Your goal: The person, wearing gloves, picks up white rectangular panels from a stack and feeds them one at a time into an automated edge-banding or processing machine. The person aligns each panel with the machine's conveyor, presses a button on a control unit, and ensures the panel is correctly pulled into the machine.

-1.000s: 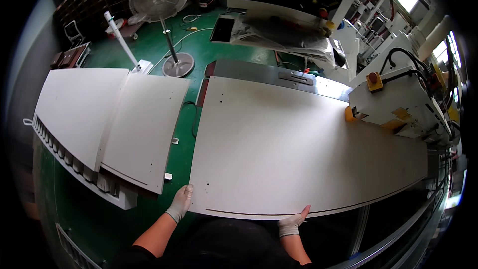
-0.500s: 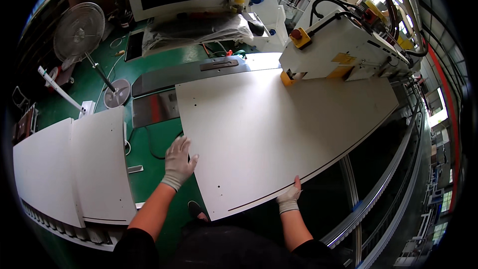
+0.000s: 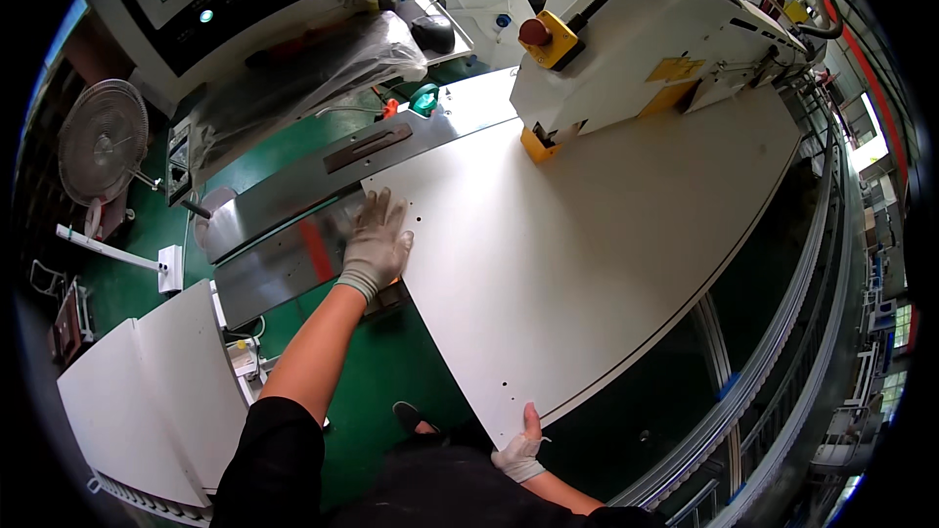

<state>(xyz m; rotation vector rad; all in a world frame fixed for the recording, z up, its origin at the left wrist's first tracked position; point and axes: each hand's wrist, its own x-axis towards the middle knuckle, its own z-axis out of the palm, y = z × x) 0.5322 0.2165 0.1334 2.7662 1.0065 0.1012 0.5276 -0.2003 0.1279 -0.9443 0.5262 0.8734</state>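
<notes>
A large white panel (image 3: 577,254) lies in front of me, its far right part under the machine head. Small dark holes show near its left end, and a dark groove runs along its near edge. My gloved left hand (image 3: 377,246) lies open, fingers stretched, against the panel's left edge close to the far left corner. At the near left corner, my gloved right hand (image 3: 520,456) grips the panel, thumb up on the top face. The other right fingers are hidden beneath it.
A white machine head (image 3: 626,59) with a red emergency button (image 3: 534,32) stands over the panel. A metal rail (image 3: 284,198) runs left of it. More white panels (image 3: 161,381) sit at lower left, near a fan (image 3: 103,142). A roller track (image 3: 782,352) curves along the right.
The panel has slid rightward, further under the machine head. My left hand has moved up its left edge to the far corner; my right hand has shifted to the near left corner. The view has turned.
</notes>
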